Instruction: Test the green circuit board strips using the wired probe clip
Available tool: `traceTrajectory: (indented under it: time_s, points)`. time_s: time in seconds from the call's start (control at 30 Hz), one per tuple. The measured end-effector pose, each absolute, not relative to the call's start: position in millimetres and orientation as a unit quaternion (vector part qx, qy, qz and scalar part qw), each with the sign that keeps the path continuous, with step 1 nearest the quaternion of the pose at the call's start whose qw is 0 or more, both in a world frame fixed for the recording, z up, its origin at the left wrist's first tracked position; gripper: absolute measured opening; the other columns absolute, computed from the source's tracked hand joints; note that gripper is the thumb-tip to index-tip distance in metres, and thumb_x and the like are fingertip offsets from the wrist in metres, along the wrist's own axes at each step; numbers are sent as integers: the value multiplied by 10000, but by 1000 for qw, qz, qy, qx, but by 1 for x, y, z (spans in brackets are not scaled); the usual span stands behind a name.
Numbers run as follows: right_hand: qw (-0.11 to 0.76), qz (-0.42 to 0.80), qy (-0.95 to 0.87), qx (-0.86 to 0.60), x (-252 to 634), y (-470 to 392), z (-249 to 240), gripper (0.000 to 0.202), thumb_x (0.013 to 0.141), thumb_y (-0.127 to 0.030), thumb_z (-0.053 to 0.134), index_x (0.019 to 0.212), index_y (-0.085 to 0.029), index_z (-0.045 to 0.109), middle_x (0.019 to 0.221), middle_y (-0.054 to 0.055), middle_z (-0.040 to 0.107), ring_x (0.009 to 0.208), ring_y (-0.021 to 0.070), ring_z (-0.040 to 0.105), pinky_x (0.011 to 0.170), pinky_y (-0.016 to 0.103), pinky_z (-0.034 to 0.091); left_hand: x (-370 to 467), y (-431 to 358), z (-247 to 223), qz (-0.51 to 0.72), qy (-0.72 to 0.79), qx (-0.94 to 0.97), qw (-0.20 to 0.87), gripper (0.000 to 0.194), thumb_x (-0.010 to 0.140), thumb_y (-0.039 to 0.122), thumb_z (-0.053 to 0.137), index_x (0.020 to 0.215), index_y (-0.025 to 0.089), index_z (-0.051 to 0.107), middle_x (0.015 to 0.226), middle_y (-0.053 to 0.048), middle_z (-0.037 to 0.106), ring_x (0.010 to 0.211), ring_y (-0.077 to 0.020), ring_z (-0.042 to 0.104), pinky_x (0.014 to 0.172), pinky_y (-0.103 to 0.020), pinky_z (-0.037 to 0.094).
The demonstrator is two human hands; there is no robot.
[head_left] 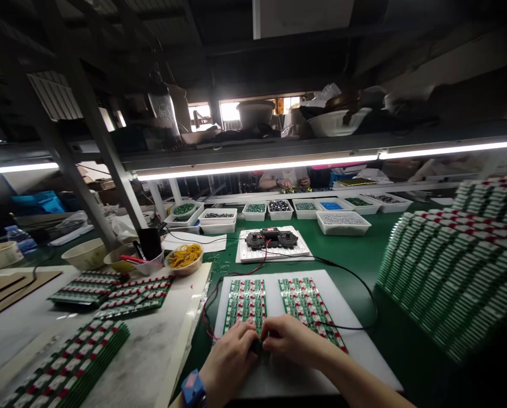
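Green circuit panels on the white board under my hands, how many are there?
2: the left panel, partly covered by your left hand, and the right panel, across a gap. Any stacked underneath would be hidden.

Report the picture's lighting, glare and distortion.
Head view, upper half: the tube light glares against a dim background, and the window is blown out; head view, right: the board stack looks stretched; head view, lower centre: the dark thing between left hand and right hand is too unclear to identify.
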State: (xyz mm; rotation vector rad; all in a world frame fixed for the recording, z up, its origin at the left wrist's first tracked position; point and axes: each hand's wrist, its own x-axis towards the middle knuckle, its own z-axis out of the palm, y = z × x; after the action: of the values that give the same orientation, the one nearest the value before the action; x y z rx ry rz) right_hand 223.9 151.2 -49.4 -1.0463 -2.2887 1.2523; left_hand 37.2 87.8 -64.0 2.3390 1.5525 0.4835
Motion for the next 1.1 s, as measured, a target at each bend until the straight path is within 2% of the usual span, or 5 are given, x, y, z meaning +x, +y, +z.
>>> traceTrajectory:
  time_s: [0.2,0.37,0.6,1.0,1.1]
  points:
    - [182,505,-760,-367,223,154,-50,149,723,-116,587,803,-162,704,560,-50,561,508,89,497,484,165,359,37,92,-42,177,545,798,186,295,712,24,528,943,184,618,1093,-52,610,1009,-194,578,924,-294,469]
    - [204,510,-727,-412,218,163,-50,169,806,-164,525,844,-154,689,524,-51,522,449,92,506,417,156,357,32,106,-33,258,567,768,152,243,734,122,621,932,223,720,871,-37,630,930,-230,551,849,-343,478]
    - [204,471,-752,-413,219,165,-54,136,764,-143,570,790,-157,703,526,-47,544,469,92,512,448,159,356,30,109,-48,288,557,755,192,266,738,148,645,968,247,733,851,-20,633,933,-220,534,866,-341,461]
    - [185,421,-789,-407,222,163,-55,123,735,-143,590,782,-177,699,566,-45,565,551,105,513,509,171,333,29,107,-50,286,540,773,169,229,747,129,654,906,265,745,803,-18,621,919,-224,507,845,-337,461]
    - [173,399,-804,-406,222,162,-54,119,778,-185,572,786,-180,691,588,-34,585,567,115,514,519,182,325,30,107,-49,274,552,769,172,213,765,164,648,914,277,751,784,-17,620,914,-227,509,858,-350,456]
